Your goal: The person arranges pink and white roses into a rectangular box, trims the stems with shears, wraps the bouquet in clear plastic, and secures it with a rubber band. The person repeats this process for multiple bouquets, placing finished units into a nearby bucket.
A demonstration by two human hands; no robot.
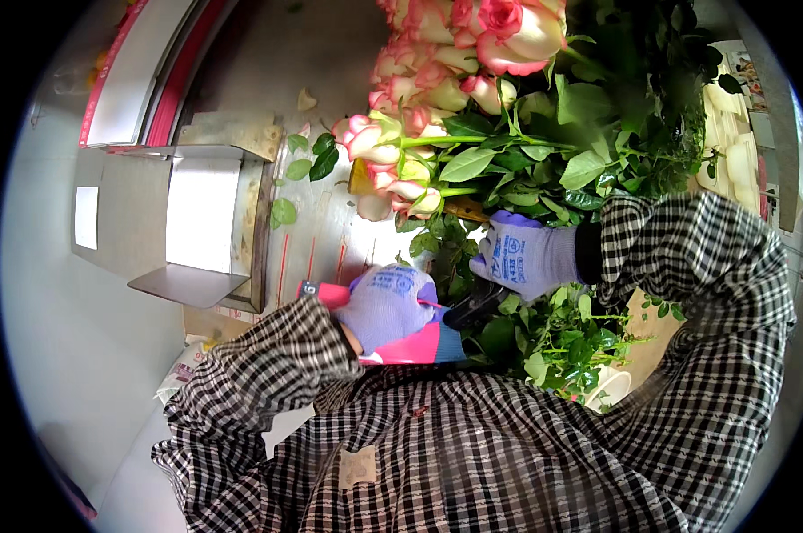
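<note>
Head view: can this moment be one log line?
left hand: gripping pink-and-blue item; right hand: at dark object; roses: heaped ahead

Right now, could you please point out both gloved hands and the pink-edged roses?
Left gloved hand [387, 306]: head view, glove's back.
Right gloved hand [529, 254]: head view, glove's back.
Pink-edged roses [527, 40]: head view, large bloom's petals.

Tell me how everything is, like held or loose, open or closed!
Left hand: gloved, closed on the pink-and-blue piece
Right hand: gloved, curled; grip partly hidden
Pink-and-blue piece: held
Black object: beside the right hand, partly hidden
Pink-edged roses: lying sideways, some blooms open
Loose leaves: lying apart from the roses
Checked sleeves: wrinkled
</note>
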